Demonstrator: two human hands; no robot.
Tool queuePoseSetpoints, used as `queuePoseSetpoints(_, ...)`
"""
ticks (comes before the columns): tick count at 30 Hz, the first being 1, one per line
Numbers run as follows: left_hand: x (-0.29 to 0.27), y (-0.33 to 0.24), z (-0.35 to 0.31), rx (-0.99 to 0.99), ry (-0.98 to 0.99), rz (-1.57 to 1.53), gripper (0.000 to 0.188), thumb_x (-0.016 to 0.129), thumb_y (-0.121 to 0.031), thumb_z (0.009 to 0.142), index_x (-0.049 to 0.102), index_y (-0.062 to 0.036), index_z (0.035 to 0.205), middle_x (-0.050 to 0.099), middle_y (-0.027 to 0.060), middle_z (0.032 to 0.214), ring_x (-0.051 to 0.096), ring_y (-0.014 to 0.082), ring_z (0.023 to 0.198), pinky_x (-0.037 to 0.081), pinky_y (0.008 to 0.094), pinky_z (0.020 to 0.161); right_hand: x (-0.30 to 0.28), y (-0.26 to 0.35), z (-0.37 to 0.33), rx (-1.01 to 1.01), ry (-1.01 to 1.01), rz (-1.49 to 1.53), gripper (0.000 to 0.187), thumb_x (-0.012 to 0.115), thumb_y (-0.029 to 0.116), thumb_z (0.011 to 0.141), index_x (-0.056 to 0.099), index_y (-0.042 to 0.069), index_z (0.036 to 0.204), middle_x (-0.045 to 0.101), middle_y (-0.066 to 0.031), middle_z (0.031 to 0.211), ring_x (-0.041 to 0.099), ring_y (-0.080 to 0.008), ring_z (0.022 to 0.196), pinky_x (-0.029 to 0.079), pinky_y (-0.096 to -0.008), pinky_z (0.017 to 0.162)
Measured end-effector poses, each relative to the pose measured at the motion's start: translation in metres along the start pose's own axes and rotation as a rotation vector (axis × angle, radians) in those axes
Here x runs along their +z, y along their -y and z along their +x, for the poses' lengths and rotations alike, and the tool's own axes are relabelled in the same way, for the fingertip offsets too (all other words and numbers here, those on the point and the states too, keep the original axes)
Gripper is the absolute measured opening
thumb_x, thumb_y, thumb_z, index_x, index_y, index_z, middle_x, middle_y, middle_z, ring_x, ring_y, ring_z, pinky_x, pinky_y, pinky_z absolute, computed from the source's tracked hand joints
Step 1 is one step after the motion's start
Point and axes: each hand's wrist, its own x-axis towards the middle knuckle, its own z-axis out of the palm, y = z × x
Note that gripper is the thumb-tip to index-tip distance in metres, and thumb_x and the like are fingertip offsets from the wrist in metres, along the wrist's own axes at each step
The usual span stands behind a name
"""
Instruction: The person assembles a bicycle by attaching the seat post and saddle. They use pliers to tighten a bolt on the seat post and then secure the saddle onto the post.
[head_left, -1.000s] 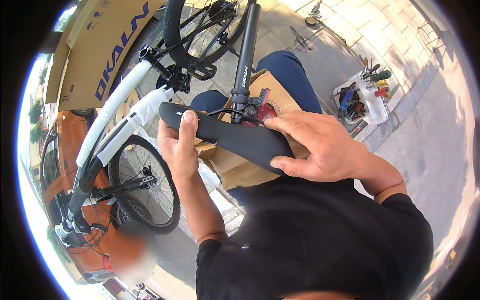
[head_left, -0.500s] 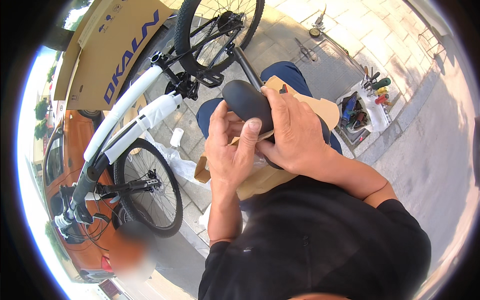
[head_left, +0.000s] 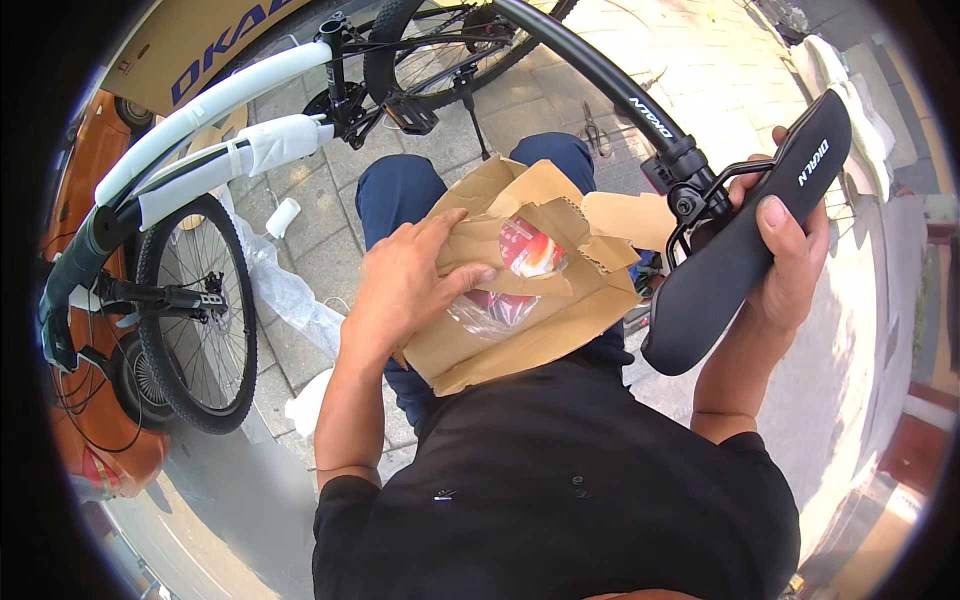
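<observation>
In our right hand we are gripping the black saddle, which is already joined to its seat post, at our right side. Our left hand is touching the opened cardboard on our lap, but whether it is grasping, we cannot tell; a red packet is lying inside. Farther, the bicycle frame is still wearing white wrapping, and its seat tube is holding no post.

White capital letters at one end of the black saddle, smaller white capitals along the black seatpost, large blue capitals, partly cut off, on the brown carton
</observation>
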Motion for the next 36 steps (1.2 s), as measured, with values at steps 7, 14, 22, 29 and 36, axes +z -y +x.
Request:
queuePoseSetpoints(7,-0.018,0.034,-0.013,-0.124,-0.128,-0.446,0.07,0.097,-0.031,0.08,0.067,0.0016,0.135,0.079,0.0117,0.113,0.073,0.0159,0.104,0.057,0.0321,0.093,-0.003,-0.001,0.017,-0.212,-0.035,0.113,0.081,0.073,0.028,0.086,0.043,-0.011,0.15,0.07,-0.0239,0.103,0.068,-0.0265,0.091,0.059,-0.035,0.079)
queuePoseSetpoints(14,-0.018,0.057,-0.029,-0.083,-0.281,-0.559,0.072,0.098,-0.028,0.079,0.067,0.0044,0.135,0.077,0.0128,0.117,0.073,0.0175,0.108,0.059,0.0332,0.093,0.002,-0.008,0.025,-0.227,0.034,0.139,0.061,0.073,0.022,0.089,0.053,-0.008,0.139,0.071,-0.0226,0.103,0.069,-0.0257,0.093,0.058,-0.0319,0.077)
queuePoseSetpoints(22,-0.087,0.07,-0.086,-0.028,-0.711,-0.578,0.082,0.1,-0.024,0.076,0.062,0.0107,0.14,0.074,0.014,0.125,0.07,0.0193,0.116,0.057,0.0311,0.1,0.001,-0.007,0.033,-0.314,0.035,0.101,0.082,0.071,0.029,0.088,0.04,-0.011,0.153,0.066,-0.0247,0.118,0.066,-0.025,0.102,0.054,-0.0365,0.095)
queuePoseSetpoints(29,-0.111,0.114,-0.13,-0.208,-0.567,-0.662,0.073,0.098,-0.024,0.08,0.064,0.0089,0.136,0.076,0.0099,0.116,0.07,0.0137,0.105,0.057,0.0289,0.093,0.033,-0.008,0.05,-0.235,0.017,0.178,0.088,0.082,0.029,0.078,0.047,-0.01,0.149,0.068,-0.0185,0.112,0.068,-0.0234,0.091,0.055,-0.0347,0.085)
queuePoseSetpoints(36,-0.03,0.194,-0.129,-0.326,-0.707,-0.983,0.041,0.084,-0.01,0.095,0.067,0.0033,0.13,0.076,0.0076,0.115,0.071,0.0135,0.102,0.058,0.031,0.094,0.052,-0.026,0.058,-0.183,0.087,0.192,0.09,0.085,0.033,0.08,0.047,-0.011,0.149,0.065,-0.0134,0.111,0.067,-0.0186,0.091,0.054,-0.0304,0.081)
